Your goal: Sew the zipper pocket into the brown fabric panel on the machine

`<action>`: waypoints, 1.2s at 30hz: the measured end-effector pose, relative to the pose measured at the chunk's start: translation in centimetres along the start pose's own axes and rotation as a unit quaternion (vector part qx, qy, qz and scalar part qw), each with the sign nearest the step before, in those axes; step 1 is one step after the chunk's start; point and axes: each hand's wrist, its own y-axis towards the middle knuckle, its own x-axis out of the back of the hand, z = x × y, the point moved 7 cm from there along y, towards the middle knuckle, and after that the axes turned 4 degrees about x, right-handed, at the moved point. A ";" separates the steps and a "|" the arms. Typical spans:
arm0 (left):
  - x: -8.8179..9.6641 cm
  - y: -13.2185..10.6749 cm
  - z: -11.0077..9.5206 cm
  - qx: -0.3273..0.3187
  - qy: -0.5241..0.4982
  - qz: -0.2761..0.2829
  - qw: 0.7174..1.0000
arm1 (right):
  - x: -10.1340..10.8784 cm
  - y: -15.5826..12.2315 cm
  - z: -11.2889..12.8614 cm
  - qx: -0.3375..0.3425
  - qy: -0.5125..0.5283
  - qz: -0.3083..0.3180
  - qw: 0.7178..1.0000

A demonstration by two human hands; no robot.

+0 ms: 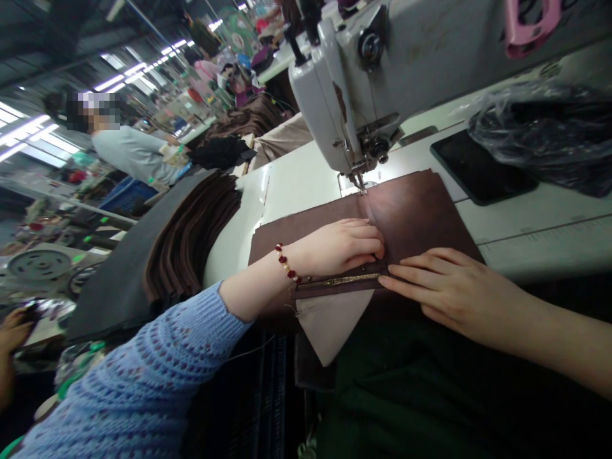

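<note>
A brown leather piece point(415, 213) lies flat on the white table point(296, 185), reaching under the needle of the sewing machine point(344, 95). A brass zipper point(354, 279) runs along its near edge, with a pale lining flap point(329, 325) hanging below. My left hand point(342, 245) lies on the leather with its fingers curled down at the zipper's end. My right hand point(444, 287) rests flat, fingers stretched out, pressing the leather just right of the zipper.
A stack of brown cut pieces point(191, 236) sits at the table's left edge. A black tablet point(482, 169) and a black plastic bag point(549, 140) lie at the right. A co-worker in grey point(134, 153) sits at the far left; another person's hand point(12, 331) shows at the left edge.
</note>
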 end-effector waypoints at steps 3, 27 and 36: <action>-0.1 -0.9 0.0 -0.023 0.021 0.010 0.999 | 0.1 0.0 -0.1 0.006 0.001 -0.002 1.000; 0.9 3.5 4.2 -0.005 -0.027 0.027 0.999 | 0.6 0.4 -0.3 0.030 0.000 0.010 1.000; -0.3 7.0 5.1 0.074 0.043 0.207 0.975 | 0.1 0.0 -0.4 0.039 -0.011 0.033 0.999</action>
